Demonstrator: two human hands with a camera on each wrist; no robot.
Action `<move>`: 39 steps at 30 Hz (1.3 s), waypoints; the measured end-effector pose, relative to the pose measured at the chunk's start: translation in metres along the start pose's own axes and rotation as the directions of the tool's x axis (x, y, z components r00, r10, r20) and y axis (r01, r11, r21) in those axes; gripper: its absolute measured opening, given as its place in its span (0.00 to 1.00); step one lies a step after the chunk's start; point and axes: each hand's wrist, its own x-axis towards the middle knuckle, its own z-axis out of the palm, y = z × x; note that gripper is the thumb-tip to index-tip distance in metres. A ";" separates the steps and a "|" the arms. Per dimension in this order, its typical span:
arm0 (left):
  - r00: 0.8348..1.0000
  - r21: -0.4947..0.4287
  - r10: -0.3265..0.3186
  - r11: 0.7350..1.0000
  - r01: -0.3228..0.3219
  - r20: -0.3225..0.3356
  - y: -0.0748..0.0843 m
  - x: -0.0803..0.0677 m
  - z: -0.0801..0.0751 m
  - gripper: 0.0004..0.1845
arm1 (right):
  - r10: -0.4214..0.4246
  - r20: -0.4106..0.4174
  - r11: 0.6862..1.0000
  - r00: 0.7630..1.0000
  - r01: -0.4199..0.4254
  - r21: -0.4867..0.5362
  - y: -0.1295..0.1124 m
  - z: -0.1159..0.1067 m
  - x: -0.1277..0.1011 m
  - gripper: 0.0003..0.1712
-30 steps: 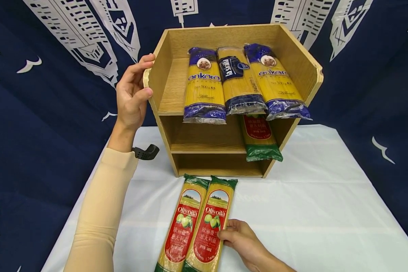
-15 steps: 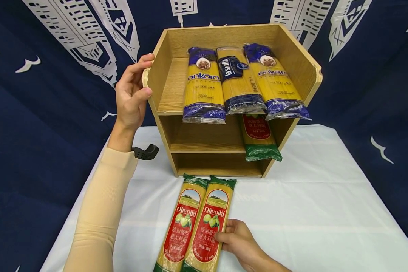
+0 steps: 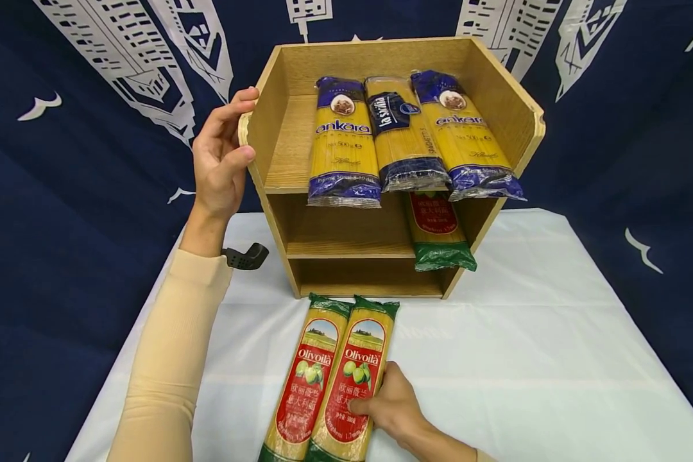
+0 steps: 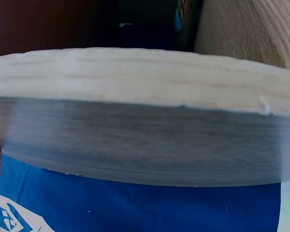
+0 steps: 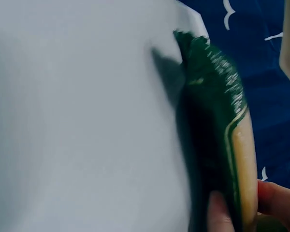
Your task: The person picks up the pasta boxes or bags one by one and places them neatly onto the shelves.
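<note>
My left hand (image 3: 219,160) holds the left side panel of a small wooden shelf (image 3: 283,141), thumb on the front edge and fingers behind it. In the left wrist view the panel's pale edge (image 4: 135,77) runs across, with one fingertip at the far left. Two Olivoilà spaghetti packs lie side by side on the table. My right hand (image 3: 395,407) grips the right-hand spaghetti pack (image 3: 365,350), its thumb over the red label and the other fingers hidden at the far side. Beside it rests the left-hand spaghetti pack (image 3: 308,385). The right wrist view shows the gripped pack's green end (image 5: 212,72).
On the shelf's top level lie two Ankara packs, one left (image 3: 346,141) and one right (image 3: 468,135), with a La Sicilia pack (image 3: 404,135) between. A green-ended pack (image 3: 441,231) juts from the middle level. A white cloth (image 3: 525,333) covers the table; a patterned blue curtain (image 3: 624,160) hangs behind.
My right hand has moved left over the right-hand spaghetti pack, its thumb reaching further across the label. The left hand keeps its hold on the shelf.
</note>
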 end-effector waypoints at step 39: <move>0.999 0.030 -0.010 1.000 0.009 0.032 0.004 -0.001 -0.001 0.25 | -0.097 0.422 0.937 0.901 -0.060 0.345 0.019 -0.054 0.006 0.27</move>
